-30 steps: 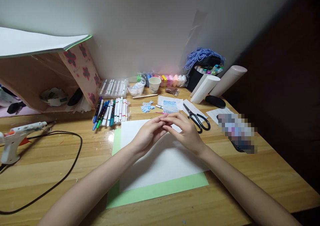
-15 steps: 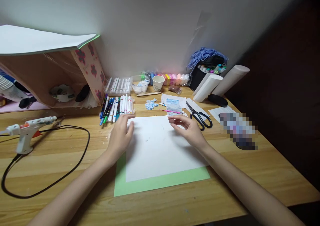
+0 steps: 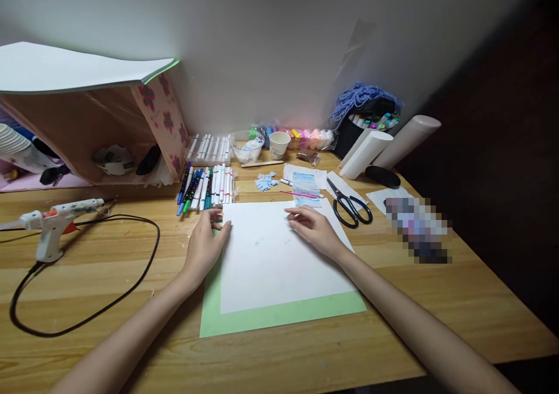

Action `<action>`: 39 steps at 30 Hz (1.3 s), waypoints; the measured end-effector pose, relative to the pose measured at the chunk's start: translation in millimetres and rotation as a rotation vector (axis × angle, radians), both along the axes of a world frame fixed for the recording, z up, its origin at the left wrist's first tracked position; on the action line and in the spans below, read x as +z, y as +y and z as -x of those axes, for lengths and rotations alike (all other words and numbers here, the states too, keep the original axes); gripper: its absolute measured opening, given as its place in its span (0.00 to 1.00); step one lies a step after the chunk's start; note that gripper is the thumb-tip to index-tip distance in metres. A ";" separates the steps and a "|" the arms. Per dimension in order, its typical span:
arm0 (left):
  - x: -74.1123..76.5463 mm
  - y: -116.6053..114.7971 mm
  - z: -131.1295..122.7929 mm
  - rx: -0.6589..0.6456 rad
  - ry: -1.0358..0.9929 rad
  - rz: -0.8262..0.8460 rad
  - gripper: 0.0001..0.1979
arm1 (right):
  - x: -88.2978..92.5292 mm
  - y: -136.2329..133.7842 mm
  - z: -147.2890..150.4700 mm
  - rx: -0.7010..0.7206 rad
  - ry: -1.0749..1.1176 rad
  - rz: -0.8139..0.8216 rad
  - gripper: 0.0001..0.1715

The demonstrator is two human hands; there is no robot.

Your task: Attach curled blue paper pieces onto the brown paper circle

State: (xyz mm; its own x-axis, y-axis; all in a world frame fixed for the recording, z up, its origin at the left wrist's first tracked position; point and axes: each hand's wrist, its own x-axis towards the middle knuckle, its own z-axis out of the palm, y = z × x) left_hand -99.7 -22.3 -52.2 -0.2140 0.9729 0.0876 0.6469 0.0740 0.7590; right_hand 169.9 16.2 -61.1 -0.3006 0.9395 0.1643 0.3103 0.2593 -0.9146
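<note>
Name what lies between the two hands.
In the head view, white paper with small specks lies between the left hand and right hand.

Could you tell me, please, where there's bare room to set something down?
The widest bare patch of table lies between the right forearm and the table's right edge; another borders the near edge of the green sheet. The far side is crowded: markers, a wooden stick, a paper cup.
</note>
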 end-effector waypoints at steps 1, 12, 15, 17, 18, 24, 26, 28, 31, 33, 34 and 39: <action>-0.6 -0.4 -0.9 0.001 0.018 -0.004 0.16 | 2.5 -1.7 8.8 0.052 -0.022 -0.027 0.16; -2.1 -4.8 -4.7 -0.076 0.118 -0.064 0.07 | 7.5 -3.1 65.8 0.220 -0.111 -0.126 0.09; -0.5 -4.3 -4.9 -0.072 0.119 -0.059 0.07 | 5.3 -3.8 64.0 0.187 -0.123 -0.140 0.09; -0.1 -3.9 -5.3 -0.071 0.116 -0.055 0.06 | 5.6 -5.5 62.8 0.183 -0.125 -0.151 0.09; 0.0 -3.8 -5.5 -0.071 0.113 -0.053 0.06 | 6.0 -6.4 62.3 0.186 -0.121 -0.150 0.10; -0.4 -3.7 -6.3 -0.075 0.104 -0.058 0.06 | 6.9 -12.0 58.7 0.241 -0.110 -0.184 0.17; -0.3 -3.3 -6.4 -0.078 0.107 -0.057 0.07 | 7.0 -13.3 58.4 0.219 -0.140 -0.215 0.16; -0.2 -2.8 -6.5 -0.076 0.108 -0.052 0.07 | 7.4 -14.4 58.8 0.203 -0.154 -0.226 0.12; -0.2 -2.7 -6.4 -0.075 0.111 -0.052 0.07 | 8.2 -15.2 59.6 0.231 -0.151 -0.230 0.11; -0.4 -3.0 -6.2 -0.075 0.114 -0.056 0.07 | 8.2 -15.4 59.6 0.239 -0.148 -0.242 0.13; -0.5 -3.2 -6.2 -0.075 0.115 -0.059 0.07 | 8.1 -15.5 59.5 0.236 -0.146 -0.247 0.14; -0.9 -3.2 -6.2 -0.068 0.111 -0.063 0.06 | 5.5 -15.1 57.8 0.236 -0.164 -0.269 0.17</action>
